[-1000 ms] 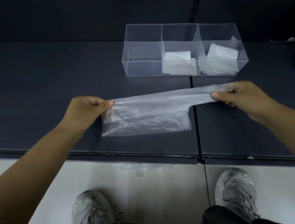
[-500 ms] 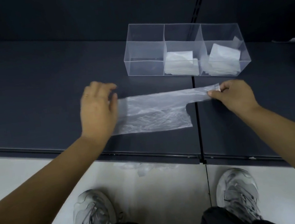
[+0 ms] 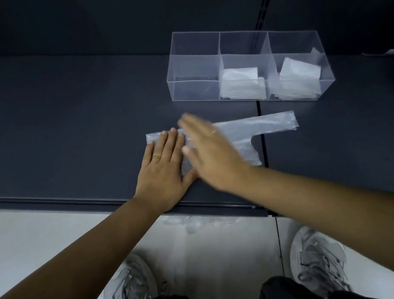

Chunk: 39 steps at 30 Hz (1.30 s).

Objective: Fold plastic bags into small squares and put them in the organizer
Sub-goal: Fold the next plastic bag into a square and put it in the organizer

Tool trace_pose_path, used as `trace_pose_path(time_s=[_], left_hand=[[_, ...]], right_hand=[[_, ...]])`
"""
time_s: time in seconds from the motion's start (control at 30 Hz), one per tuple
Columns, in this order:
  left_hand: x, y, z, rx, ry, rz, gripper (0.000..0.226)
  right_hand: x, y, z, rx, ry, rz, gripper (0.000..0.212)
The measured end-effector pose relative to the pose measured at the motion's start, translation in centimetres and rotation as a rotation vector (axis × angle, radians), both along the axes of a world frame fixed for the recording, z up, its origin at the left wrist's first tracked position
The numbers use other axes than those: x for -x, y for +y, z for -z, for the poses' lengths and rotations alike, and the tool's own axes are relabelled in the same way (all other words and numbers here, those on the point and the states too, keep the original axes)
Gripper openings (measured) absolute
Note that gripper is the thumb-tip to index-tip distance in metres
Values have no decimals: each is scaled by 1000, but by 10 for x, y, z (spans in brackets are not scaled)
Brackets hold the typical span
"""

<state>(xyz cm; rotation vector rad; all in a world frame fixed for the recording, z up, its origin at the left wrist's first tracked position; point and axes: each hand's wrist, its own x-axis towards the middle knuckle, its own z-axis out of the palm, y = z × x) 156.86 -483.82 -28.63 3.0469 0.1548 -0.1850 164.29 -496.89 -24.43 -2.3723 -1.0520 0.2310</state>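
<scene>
Both hands, left (image 3: 162, 168) and right (image 3: 212, 151), lie flat with straight fingers on the plastic bag (image 3: 260, 124)

I see a thin, crinkled, translucent plastic bag (image 3: 262, 125) on a matt, dark worktop (image 3: 63, 116). The organizer (image 3: 196, 67) is clear, glossy rigid plastic. The pale floor (image 3: 40, 238) looks smooth and faintly shiny; a ring (image 3: 156, 157) gleams like gold metal.
</scene>
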Motion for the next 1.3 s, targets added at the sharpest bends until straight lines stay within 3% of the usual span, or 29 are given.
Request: trace_pose_path(time_s=[0.1, 0.23, 0.43, 0.53, 0.67, 0.73, 0.83, 0.97, 1.13, 1.3], left_hand=[[1, 1, 0, 4, -2, 18, 80], [2, 8, -4, -4, -12, 46, 96], [9, 31, -6, -60, 27, -16, 110], [11, 37, -7, -61, 55, -7, 112], [11, 35, -12, -52, 36, 2, 115], [12, 28, -18, -38, -51, 75, 109], [15, 7, -22, 112, -152, 267, 82], [20, -13, -20, 251, -165, 264, 62], [14, -24, -19, 215, -275, 149, 57], [7, -28, -13, 169, -478, 170, 29]], right_hand=[[13, 15, 28, 191, -28, -54, 57], [-13, -22, 45, 358, -125, 16, 65], [-48, -88, 45, 484, -167, 116, 69], [-72, -115, 40, 442, -99, 160, 68], [-83, -133, 13, 142, -117, 321, 51], [-67, -128, 0, 54, -191, 147, 41], [-34, -121, 2, 131, -156, -125, 29], [-27, -121, 11, 115, -95, -6, 12], [-34, -108, 14, 181, -97, -46, 6], [-49, -112, -8, 110, 317, -41, 19]])
